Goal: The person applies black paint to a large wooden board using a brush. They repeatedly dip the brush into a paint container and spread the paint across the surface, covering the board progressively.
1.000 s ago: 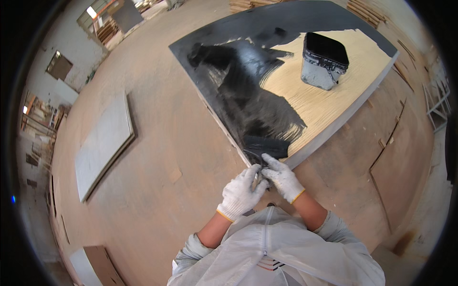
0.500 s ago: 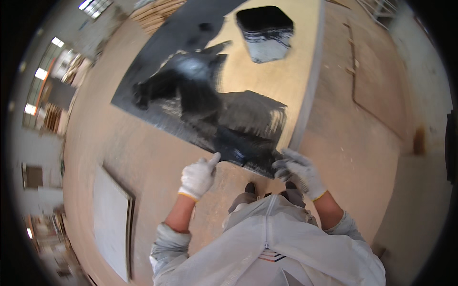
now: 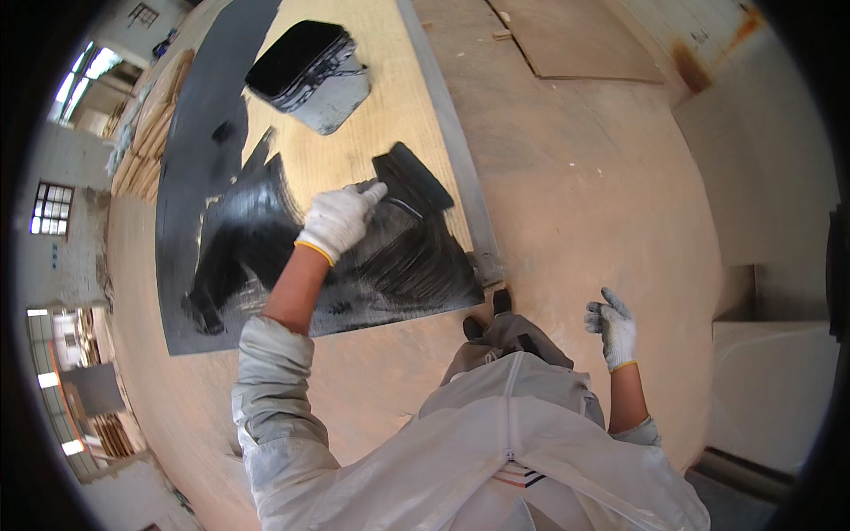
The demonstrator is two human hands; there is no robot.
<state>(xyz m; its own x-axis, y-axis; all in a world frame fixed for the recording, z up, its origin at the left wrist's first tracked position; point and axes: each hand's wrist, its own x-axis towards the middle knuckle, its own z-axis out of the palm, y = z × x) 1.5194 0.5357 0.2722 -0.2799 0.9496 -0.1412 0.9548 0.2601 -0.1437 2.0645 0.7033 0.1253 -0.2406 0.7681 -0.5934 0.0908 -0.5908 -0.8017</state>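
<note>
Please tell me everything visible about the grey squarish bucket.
The grey, squarish bucket looks plastic, with rounded corners and walls narrowing downward. Black smears cover its rim and upper walls; its top is black, whether lid or contents is unclear. It stands upright on the yellowish area of a large, partly black panel, touching only that.

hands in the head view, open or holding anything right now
Left hand: closed, holding the black spreader.
Right hand: loosely open, holding nothing.

No words or numbers can be read, the small dark mark [image 3: 699, 38] on the wall [image 3: 744, 84] being too unclear
</note>
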